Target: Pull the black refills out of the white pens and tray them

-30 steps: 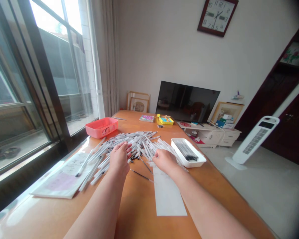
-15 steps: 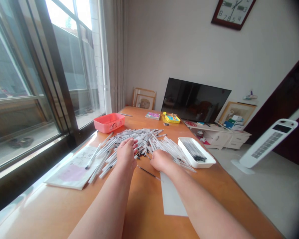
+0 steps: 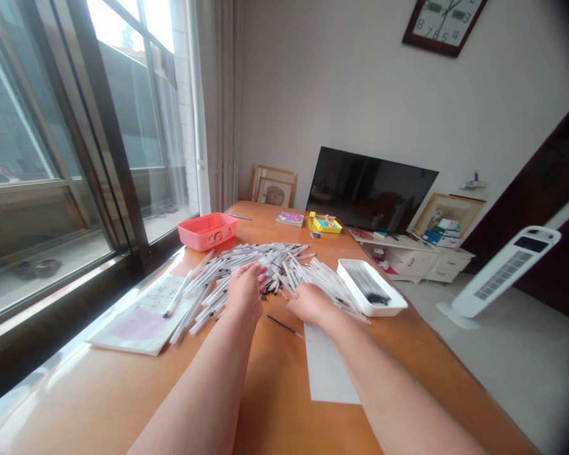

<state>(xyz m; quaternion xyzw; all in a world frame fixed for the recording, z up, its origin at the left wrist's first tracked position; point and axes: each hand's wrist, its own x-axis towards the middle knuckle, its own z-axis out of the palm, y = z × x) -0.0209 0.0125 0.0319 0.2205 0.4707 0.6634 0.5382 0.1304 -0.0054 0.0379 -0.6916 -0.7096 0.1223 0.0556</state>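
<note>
Orange desk [image 3: 270,392], heaped white pens [image 3: 275,259], pink tray [image 3: 207,230] at eleven o'clock, white tray [image 3: 355,297] at two. Left hand [image 3: 244,292] open on pens; right hand [image 3: 310,303] against them, grip unclear.

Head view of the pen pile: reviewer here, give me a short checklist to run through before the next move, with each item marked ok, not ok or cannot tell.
1. Left hand open, resting over the white pen pile: ok.
2. Right hand holding a pen: cannot tell, its fingers are hidden.
3. Black refills lying inside the white tray: ok.
4. Loose refill back with the others: not ok, it lies alone on the tabletop.
5. Pink plastic bin contents: cannot tell from this angle.
</note>
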